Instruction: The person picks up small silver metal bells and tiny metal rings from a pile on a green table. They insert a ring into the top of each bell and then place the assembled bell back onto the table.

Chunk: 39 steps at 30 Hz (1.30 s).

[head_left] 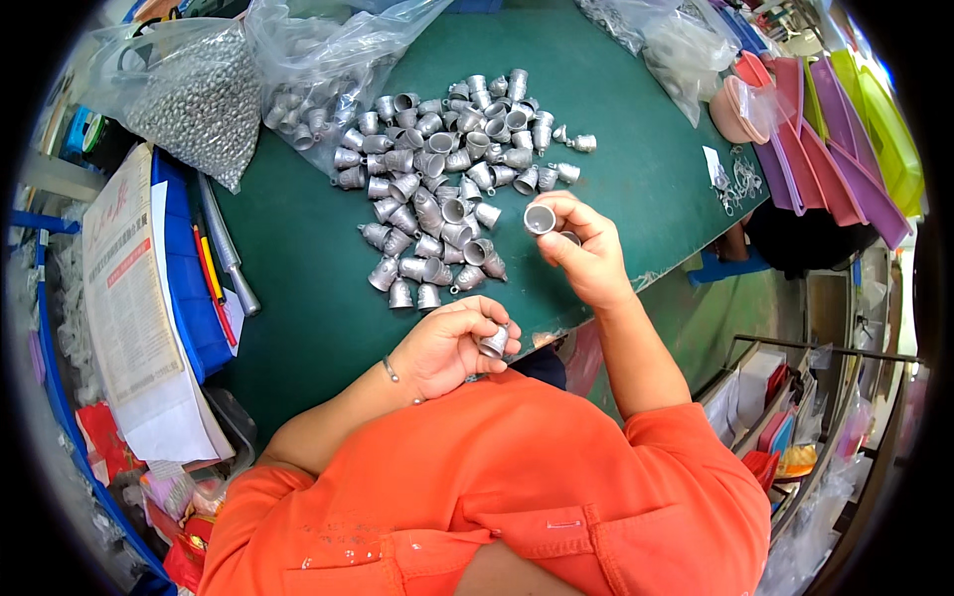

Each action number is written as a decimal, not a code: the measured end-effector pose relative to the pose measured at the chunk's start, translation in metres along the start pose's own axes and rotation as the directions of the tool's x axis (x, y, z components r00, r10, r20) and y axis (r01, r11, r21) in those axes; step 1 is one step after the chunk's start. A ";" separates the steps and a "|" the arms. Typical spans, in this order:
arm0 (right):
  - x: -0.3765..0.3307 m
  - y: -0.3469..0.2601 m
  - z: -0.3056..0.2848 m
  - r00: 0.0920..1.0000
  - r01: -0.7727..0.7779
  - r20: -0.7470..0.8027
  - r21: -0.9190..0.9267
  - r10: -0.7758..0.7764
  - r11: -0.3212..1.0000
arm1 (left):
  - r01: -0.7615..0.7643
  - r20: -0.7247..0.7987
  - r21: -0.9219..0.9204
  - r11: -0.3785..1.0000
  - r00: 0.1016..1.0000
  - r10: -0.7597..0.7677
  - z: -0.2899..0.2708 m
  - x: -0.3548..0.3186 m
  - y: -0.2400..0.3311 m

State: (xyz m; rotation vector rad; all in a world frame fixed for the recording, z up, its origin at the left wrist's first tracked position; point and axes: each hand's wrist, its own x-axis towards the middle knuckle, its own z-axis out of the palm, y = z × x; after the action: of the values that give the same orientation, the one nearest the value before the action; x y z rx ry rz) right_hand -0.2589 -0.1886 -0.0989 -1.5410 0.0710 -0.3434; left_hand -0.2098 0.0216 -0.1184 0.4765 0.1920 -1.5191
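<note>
Close to my body, my left hand (447, 348) is closed around a small grey metal bell (494, 341). My right hand (586, 248) is raised over the table's near edge. Between its thumb and fingers it pinches another metal bell (540, 219), whose round open mouth faces up toward me. A second rounded metal piece (570, 238) shows partly under those fingers; most of it is hidden. Just beyond both hands lies a spread-out heap of similar small metal bells (437, 164), many with a loop on top, tipped every way on the green tabletop (298, 263).
Clear plastic bags, one full of small silvery beads (194, 104), stand at the back left. A blue tray (189, 268) with pens and a newspaper (124, 288) lies left. Pink, purple and green bins (825, 139) stack at the right, near some metal rings (735, 184).
</note>
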 end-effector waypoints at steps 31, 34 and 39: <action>0.016 -0.016 0.002 0.992 -0.007 0.065 -0.825 0.109 0.566 | 0.006 -0.081 0.012 1.000 0.997 -0.005 0.000 0.000 -0.001; 0.011 -0.011 -0.001 0.996 -0.047 -0.085 -0.809 -0.037 0.587 | 0.012 -0.062 0.005 1.000 0.998 -0.012 -0.001 0.001 -0.002; 0.010 -0.010 0.022 0.921 -0.382 -0.318 -0.850 0.226 0.363 | 0.006 -0.073 0.032 0.999 0.997 -0.004 -0.002 0.001 -0.001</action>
State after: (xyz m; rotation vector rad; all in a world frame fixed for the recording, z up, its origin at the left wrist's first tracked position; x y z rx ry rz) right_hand -0.2453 -0.1699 -0.0865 -2.5449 0.7907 -0.0838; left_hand -0.2107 0.0214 -0.1209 0.5584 0.2263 -1.5126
